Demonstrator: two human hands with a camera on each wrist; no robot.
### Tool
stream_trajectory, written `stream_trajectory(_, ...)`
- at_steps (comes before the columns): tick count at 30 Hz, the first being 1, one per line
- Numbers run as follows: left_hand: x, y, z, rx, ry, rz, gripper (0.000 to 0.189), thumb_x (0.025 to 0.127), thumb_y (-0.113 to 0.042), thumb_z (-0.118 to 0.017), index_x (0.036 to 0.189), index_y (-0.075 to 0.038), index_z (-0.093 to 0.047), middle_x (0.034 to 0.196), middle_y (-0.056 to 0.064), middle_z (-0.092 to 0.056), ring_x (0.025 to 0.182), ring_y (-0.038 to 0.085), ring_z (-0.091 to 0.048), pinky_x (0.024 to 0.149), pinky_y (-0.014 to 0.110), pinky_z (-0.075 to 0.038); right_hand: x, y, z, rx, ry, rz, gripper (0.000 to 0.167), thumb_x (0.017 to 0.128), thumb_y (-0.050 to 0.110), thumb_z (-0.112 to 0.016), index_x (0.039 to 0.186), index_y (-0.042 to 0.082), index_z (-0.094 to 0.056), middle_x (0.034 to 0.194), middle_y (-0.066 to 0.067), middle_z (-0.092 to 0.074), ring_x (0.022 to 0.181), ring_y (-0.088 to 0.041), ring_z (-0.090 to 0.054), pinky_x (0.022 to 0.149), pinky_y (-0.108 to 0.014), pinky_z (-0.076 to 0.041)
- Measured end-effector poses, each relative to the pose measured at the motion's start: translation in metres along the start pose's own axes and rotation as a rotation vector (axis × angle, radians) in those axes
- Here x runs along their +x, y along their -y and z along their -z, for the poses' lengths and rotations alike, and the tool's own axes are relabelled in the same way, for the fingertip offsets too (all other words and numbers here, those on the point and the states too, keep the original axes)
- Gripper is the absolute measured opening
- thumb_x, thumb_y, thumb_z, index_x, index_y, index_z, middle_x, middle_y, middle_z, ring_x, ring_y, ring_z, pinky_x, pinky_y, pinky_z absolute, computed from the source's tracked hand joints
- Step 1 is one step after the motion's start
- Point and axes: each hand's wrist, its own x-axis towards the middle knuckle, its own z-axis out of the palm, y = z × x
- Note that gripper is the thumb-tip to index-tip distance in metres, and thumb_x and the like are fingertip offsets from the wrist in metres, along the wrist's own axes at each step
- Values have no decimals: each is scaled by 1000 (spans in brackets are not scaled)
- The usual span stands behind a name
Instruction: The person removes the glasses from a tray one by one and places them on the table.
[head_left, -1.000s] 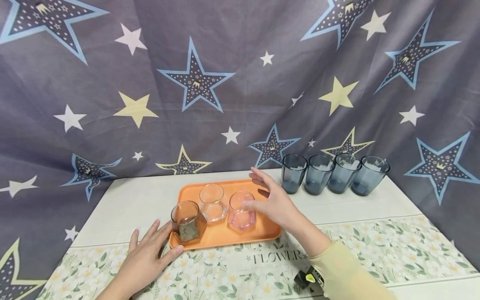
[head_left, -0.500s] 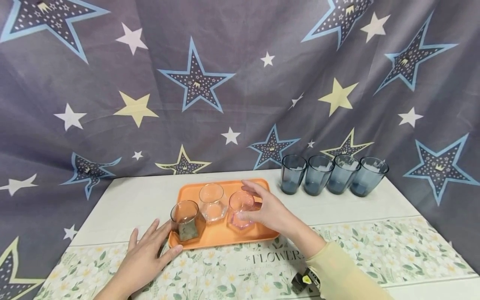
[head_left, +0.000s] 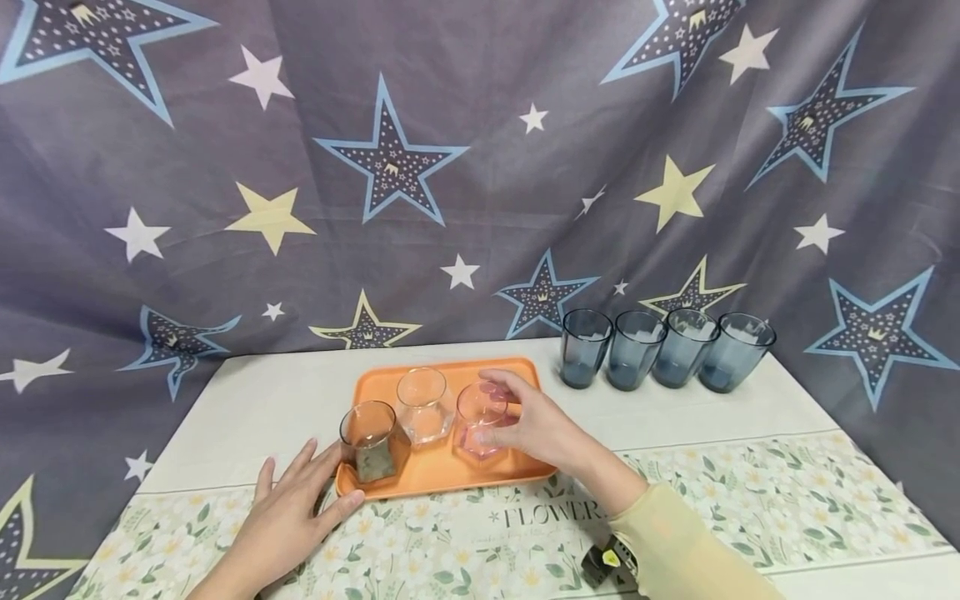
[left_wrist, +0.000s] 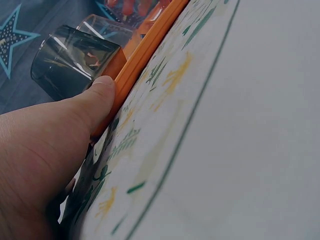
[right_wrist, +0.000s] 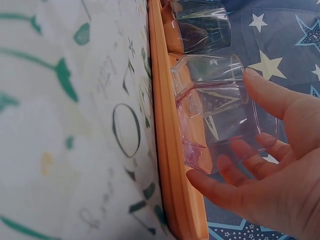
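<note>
An orange tray point(head_left: 465, 477) holds three short glasses with angular bases, side by side. At its left stands a smoky brown glass point(head_left: 375, 458), in the middle a clear glass point(head_left: 426, 417), and to the right a pink glass point(head_left: 480, 442). My right hand point(head_left: 543, 429) grips the pink glass from the right; in the right wrist view its thumb and fingers point(right_wrist: 232, 172) lie on opposite sides of the glass. My left hand point(head_left: 296, 504) rests at the tray's left front corner, fingers spread, its thumb point(left_wrist: 102, 90) against the orange rim.
Several blue tumblers point(head_left: 678, 354) stand in a row at the back right of the table. A floral runner point(head_left: 757, 492) crosses the white tabletop point(head_left: 270, 392) in front. Behind the table hangs a dark curtain point(head_left: 495, 192) with stars.
My right hand has moved left and slightly down onto the pink glass, and its fingers have closed round it. The left hand and the tray have hardly moved.
</note>
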Motion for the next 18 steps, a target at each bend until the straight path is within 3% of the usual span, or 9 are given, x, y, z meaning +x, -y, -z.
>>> stream_trajectory(8, 3, 0, 2, -1, 5, 4, 87, 106, -70, -61, 166, -8, -52, 168, 23, -48, 162, 54, -23, 118, 86, 10, 1, 2, 0, -48, -23, -19, 78, 91, 13, -95, 159, 13, -56, 155, -14, -60, 144, -38, -56, 115, -53, -52)
stream_trajectory(18, 2, 0, -1, 19, -10, -3, 85, 106, -70, -61, 165, -9, -54, 167, 23, -50, 161, 55, -25, 117, 88, 7, 0, 2, -1, -32, -46, -30, 73, 91, 14, -95, 155, 13, -59, 151, -16, -61, 139, -36, -59, 110, -48, -56)
